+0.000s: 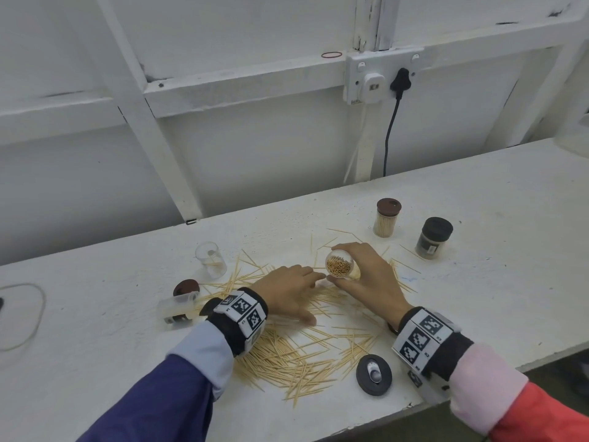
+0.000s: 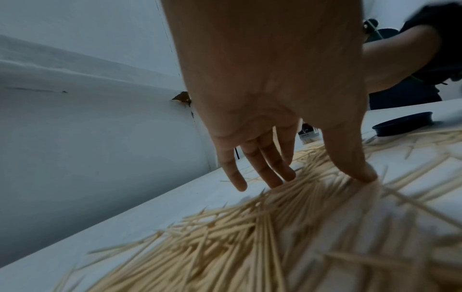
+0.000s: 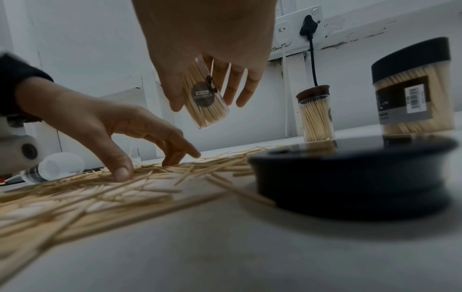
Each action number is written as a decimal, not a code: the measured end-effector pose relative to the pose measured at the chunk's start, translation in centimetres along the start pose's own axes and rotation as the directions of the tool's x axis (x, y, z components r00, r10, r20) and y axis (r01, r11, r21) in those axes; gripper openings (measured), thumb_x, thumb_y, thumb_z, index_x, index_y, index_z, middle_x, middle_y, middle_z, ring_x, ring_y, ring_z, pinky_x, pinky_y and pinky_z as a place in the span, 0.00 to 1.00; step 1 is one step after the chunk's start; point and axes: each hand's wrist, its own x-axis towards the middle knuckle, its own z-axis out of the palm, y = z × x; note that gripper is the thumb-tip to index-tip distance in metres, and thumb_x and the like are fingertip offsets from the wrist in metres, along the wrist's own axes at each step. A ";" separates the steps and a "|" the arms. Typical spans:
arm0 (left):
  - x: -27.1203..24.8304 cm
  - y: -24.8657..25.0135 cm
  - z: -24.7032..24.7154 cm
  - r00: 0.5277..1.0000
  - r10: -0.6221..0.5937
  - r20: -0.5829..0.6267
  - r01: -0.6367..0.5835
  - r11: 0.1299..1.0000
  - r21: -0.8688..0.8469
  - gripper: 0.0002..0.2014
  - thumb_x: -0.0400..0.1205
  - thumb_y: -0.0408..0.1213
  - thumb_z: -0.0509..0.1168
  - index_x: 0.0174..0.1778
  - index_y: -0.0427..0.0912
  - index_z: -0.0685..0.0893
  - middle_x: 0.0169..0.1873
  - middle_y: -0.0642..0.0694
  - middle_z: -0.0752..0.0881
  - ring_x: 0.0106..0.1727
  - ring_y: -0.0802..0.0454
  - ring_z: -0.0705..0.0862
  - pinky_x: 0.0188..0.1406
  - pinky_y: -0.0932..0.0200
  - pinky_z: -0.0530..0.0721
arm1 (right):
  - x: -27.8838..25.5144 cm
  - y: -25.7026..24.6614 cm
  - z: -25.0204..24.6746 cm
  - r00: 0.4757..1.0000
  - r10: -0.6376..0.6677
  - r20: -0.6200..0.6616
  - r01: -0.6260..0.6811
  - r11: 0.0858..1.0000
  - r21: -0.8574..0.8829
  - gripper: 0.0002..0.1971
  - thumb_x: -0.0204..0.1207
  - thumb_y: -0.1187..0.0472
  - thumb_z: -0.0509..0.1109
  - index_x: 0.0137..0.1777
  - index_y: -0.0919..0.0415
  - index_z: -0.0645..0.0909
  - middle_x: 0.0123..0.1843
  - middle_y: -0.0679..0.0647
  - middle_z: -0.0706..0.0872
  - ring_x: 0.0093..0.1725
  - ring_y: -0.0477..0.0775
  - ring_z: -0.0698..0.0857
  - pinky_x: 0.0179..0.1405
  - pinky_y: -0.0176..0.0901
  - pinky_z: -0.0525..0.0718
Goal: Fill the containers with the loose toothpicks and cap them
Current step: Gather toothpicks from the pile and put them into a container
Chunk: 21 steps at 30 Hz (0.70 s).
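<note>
While tilted, jar (image 1: 340,267) in right hand (image 1: 366,275)

Left hand (image 1: 288,290) fingers (image 2: 265,168) spread downward; right hand (image 1: 371,279) fingers (image 3: 240,85) curled, gripping.

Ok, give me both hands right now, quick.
Left hand: open, fingers spread, touching the loose toothpicks.
Right hand: holding the clear toothpick container, uncapped and nearly full.
</note>
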 end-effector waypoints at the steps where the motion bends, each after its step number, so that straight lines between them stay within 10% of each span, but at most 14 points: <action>1: 0.0 0.1 0.1 1.000 0.001 0.000 -0.001 1.000 0.009 0.42 0.75 0.59 0.71 0.81 0.47 0.64 0.64 0.50 0.78 0.62 0.51 0.76 0.59 0.54 0.75 | 0.0 0.0 0.0 1.000 0.004 0.002 -0.004 1.000 0.003 0.22 0.69 0.50 0.80 0.62 0.52 0.80 0.58 0.41 0.83 0.57 0.46 0.79 0.53 0.47 0.81; 13: 0.1 1.3 -0.6 0.998 -0.022 -0.060 0.026 0.997 0.075 0.11 0.80 0.49 0.69 0.52 0.48 0.90 0.47 0.51 0.87 0.49 0.49 0.84 0.45 0.56 0.80 | 0.0 0.2 -0.1 0.999 0.044 0.025 -0.044 0.999 -0.004 0.23 0.68 0.55 0.81 0.63 0.52 0.80 0.58 0.40 0.83 0.57 0.46 0.78 0.54 0.47 0.79; 21: 0.2 1.7 -0.7 0.998 -0.039 -0.056 0.047 0.987 0.151 0.10 0.82 0.43 0.63 0.54 0.47 0.87 0.50 0.49 0.87 0.50 0.48 0.84 0.42 0.58 0.74 | 0.0 0.6 0.0 0.998 0.059 0.029 -0.059 0.998 -0.017 0.24 0.68 0.53 0.81 0.63 0.50 0.79 0.57 0.39 0.82 0.56 0.43 0.77 0.54 0.45 0.79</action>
